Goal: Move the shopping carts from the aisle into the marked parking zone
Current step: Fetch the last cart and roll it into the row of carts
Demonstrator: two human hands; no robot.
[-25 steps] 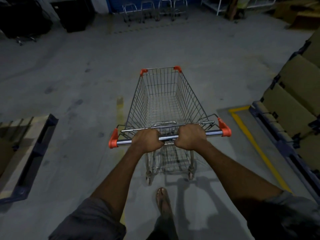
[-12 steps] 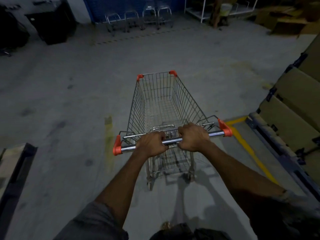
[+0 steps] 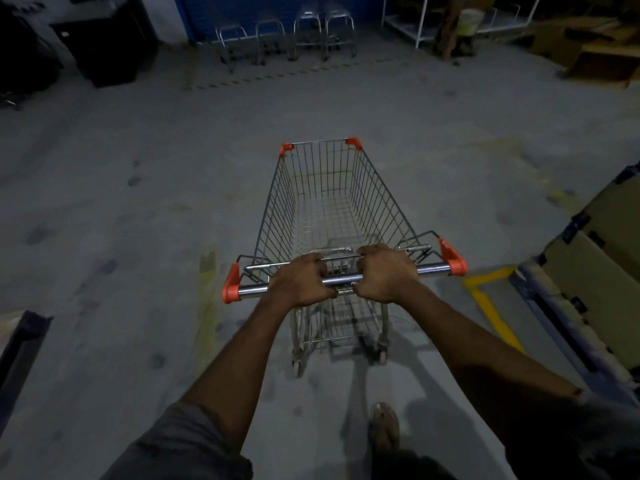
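Carts are what you are shifting, and 1 cart [image 3: 332,216] is in your hands now, out on the open concrete floor [image 3: 138,202], empty, its nose aimed at the far wall. Going left to right: a dark pallet edge [image 3: 20,351] sits at your near left, well apart from the cart. Your left hand [image 3: 299,284] is wrapped tight around the handle bar [image 3: 341,279], just left of its middle, and your right hand [image 3: 388,275] is wrapped around the same bar just beside it. To the right, a yellow floor line [image 3: 491,306] runs along a blue rack of cardboard boxes [image 3: 588,271].

At the far wall stand 4 parked carts [image 3: 287,36] in a row behind a faint dashed line [image 3: 259,76], which looks like the marked parking zone, though the light is too dim to be sure. By that reading, 4 carts are home and this 1 is under way, with a wide stretch of bare floor left to cross. You still have to roll it over the line, slot it beside the row and let go. Whether more carts wait in the aisle cannot be seen.
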